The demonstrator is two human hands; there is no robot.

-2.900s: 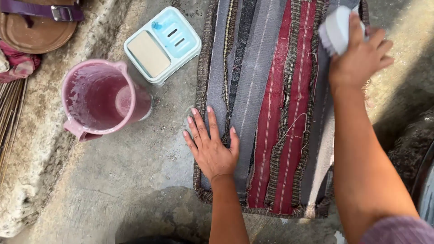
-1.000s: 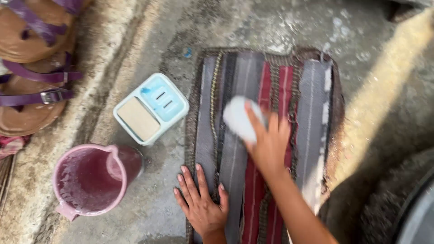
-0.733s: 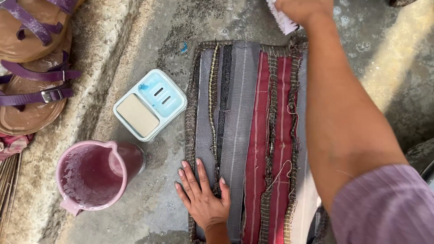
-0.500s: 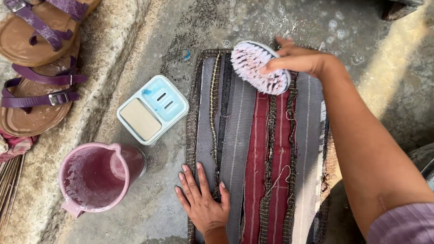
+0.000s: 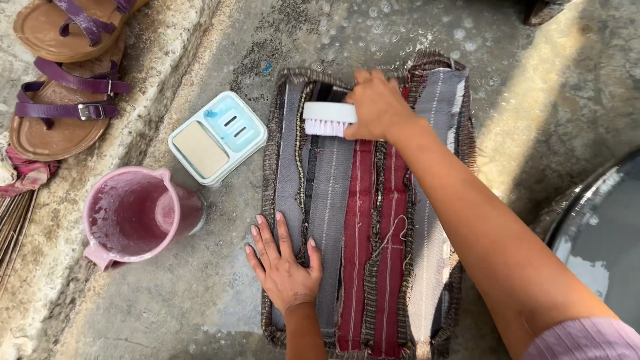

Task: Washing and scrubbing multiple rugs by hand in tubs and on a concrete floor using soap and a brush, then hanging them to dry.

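Observation:
A striped woven mat (image 5: 363,227) in grey, black and dark red lies flat on the wet concrete floor. My left hand (image 5: 281,261) rests palm down with fingers spread on the mat's near left corner. My right hand (image 5: 380,107) grips a white scrubbing brush (image 5: 328,119), bristles down, on the grey stripes near the mat's far edge.
A pale blue soap dish (image 5: 217,137) holding a tan soap bar sits left of the mat. A pink jug (image 5: 133,215) stands nearer, at the left. Brown sandals with purple straps (image 5: 59,107) lie on the raised ledge. A dark metal basin rim (image 5: 587,200) shows at the right.
My right hand turned the brush from bristles up to bristles down and set it on the mat's far left stripes. My left hand stayed pressed on the mat.

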